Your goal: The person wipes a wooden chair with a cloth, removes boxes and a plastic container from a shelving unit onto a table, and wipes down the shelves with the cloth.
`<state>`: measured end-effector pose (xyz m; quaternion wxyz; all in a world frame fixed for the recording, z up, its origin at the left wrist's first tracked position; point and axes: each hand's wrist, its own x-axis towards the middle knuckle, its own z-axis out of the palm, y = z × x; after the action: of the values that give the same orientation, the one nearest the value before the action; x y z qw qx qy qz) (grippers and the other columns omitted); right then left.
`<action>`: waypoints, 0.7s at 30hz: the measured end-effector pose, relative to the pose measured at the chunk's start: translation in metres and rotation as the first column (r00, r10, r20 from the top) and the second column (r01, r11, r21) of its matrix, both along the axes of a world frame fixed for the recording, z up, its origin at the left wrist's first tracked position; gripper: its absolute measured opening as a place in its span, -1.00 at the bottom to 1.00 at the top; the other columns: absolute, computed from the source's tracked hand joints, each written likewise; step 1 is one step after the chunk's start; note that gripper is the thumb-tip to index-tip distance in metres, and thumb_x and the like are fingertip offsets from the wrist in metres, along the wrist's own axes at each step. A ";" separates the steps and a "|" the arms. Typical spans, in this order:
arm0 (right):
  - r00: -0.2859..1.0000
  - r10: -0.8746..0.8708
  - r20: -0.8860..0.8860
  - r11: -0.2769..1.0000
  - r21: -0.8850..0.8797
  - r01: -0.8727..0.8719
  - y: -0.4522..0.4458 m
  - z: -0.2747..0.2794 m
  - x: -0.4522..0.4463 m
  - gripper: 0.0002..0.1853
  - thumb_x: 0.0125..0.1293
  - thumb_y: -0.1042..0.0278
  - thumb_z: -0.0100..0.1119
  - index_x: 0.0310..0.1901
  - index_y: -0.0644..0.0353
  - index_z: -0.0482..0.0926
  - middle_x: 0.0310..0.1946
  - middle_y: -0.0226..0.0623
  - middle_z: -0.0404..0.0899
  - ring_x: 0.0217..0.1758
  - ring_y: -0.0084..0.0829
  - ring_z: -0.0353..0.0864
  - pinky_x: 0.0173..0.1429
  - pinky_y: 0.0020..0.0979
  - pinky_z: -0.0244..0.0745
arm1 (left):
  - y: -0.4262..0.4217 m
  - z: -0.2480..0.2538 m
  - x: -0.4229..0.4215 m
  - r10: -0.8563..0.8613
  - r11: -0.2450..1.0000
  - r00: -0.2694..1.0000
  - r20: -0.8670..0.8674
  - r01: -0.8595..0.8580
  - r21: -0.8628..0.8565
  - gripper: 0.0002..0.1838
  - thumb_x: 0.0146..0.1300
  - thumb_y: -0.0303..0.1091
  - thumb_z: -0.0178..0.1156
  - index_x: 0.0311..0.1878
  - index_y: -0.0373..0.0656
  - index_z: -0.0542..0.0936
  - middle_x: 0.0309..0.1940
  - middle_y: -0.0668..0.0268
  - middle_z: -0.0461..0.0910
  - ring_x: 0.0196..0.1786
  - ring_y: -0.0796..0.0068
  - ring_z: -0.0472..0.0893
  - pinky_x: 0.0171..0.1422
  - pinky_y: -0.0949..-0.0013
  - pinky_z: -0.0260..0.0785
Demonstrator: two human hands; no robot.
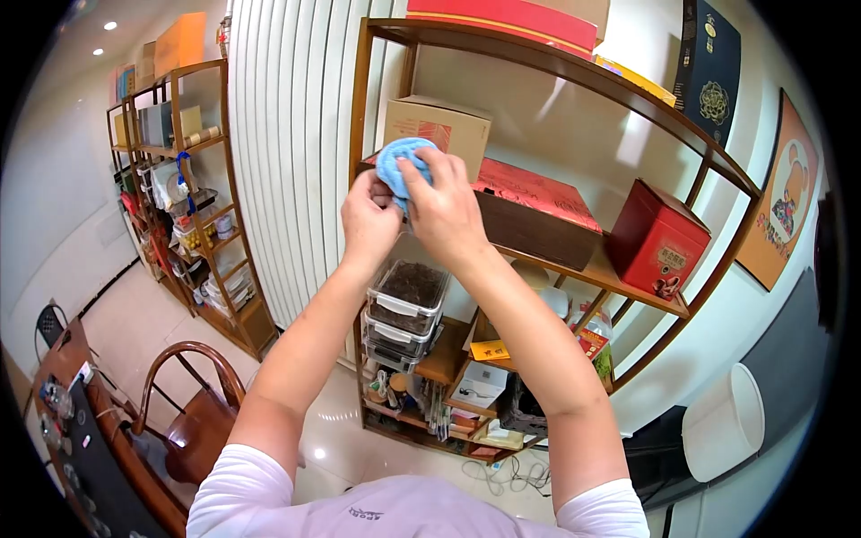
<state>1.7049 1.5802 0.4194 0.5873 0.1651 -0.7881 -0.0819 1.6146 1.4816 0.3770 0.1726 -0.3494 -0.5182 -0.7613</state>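
Observation:
A bunched light blue cloth [405, 167] is held up before the middle shelf of a wooden rack. My right hand [439, 202] grips it from the right, fingers bent over its front. From the left, my left hand [370, 215] pinches its lower edge, close beside the right hand. Behind the cloth stands a cardboard box [448, 133] with a red print. A long dark box with a red patterned lid [538, 199] lies right of my hands. Part of the shelf behind my hands is hidden.
Stacked clear containers [405, 309] stand below my hands. A red tin [659, 240] sits at the shelf's right end. The rack's left post [360, 90] rises near my left hand. A wooden chair [193, 421] and a lamp [725, 421] stand lower down.

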 end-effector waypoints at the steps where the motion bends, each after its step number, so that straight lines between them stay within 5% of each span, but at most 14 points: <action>1: 1.000 -0.001 0.002 1.000 -0.002 0.001 -0.004 0.003 -0.013 -0.50 0.07 0.56 0.29 0.14 0.30 0.63 0.14 0.02 0.51 0.16 0.06 0.51 0.20 -0.04 0.56 | -0.003 0.000 -0.011 0.038 0.999 0.999 0.022 -0.038 0.009 -0.71 0.17 -0.64 0.25 -0.01 -0.34 0.59 -0.28 0.22 0.74 -0.24 0.51 0.71 -0.08 0.43 0.56; 4: 0.999 -0.045 0.007 0.993 0.110 0.044 -0.018 0.010 -0.049 -0.55 0.10 0.47 0.26 0.09 0.32 0.64 0.09 -0.03 0.52 0.13 -0.01 0.51 0.17 -0.07 0.55 | -0.012 0.007 -0.040 0.154 0.988 0.988 0.024 -0.155 0.023 -0.73 0.18 -0.59 0.25 -0.02 -0.30 0.57 -0.32 0.18 0.74 -0.27 0.40 0.72 -0.09 0.35 0.56; 6: 0.995 -0.099 -0.020 0.982 0.161 0.101 -0.025 0.012 -0.065 -0.55 0.08 0.49 0.27 0.08 0.30 0.65 0.09 -0.05 0.52 0.12 -0.03 0.52 0.23 -0.09 0.54 | -0.019 0.011 -0.049 0.329 0.937 0.944 -0.002 -0.326 -0.124 -0.77 0.19 -0.52 0.28 -0.08 -0.28 0.56 -0.35 0.18 0.74 -0.28 0.37 0.72 -0.14 0.28 0.53; 10: 0.987 -0.157 -0.034 0.967 0.197 0.160 -0.027 0.024 -0.078 -0.59 0.11 0.43 0.24 0.05 0.29 0.67 0.05 -0.08 0.53 0.11 -0.09 0.53 0.21 -0.12 0.55 | -0.020 0.021 -0.058 0.403 0.904 0.911 -0.092 -0.411 -0.119 -0.79 0.18 -0.40 0.30 -0.14 -0.22 0.56 -0.38 0.08 0.71 -0.30 0.06 0.70 -0.16 0.16 0.50; 13: 0.981 -0.180 -0.068 0.957 0.217 0.190 -0.016 0.036 -0.074 -0.60 0.14 0.42 0.23 0.05 0.27 0.68 0.06 -0.11 0.54 0.11 -0.09 0.54 0.18 -0.13 0.55 | -0.018 0.038 -0.054 0.374 0.883 0.920 -0.114 -0.391 -0.258 -0.80 0.16 -0.38 0.29 -0.15 -0.18 0.59 -0.37 0.06 0.70 -0.28 -0.08 0.67 -0.13 0.08 0.50; 21: 0.960 -0.281 -0.007 0.946 0.169 0.278 0.011 0.042 -0.041 -0.57 0.13 0.47 0.24 0.09 0.25 0.68 0.13 -0.11 0.54 0.16 -0.08 0.54 0.16 -0.14 0.55 | 0.001 0.045 -0.036 0.271 0.893 0.933 -0.238 -0.336 -0.300 -0.84 0.10 -0.42 0.27 -0.22 -0.16 0.58 -0.36 0.12 0.71 -0.20 -0.06 0.69 -0.10 0.01 0.51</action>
<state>1.6638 1.5908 0.4610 0.5469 0.1014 -0.7989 -0.2289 1.5785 1.4826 0.4220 0.2763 -0.3592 -0.6697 -0.5884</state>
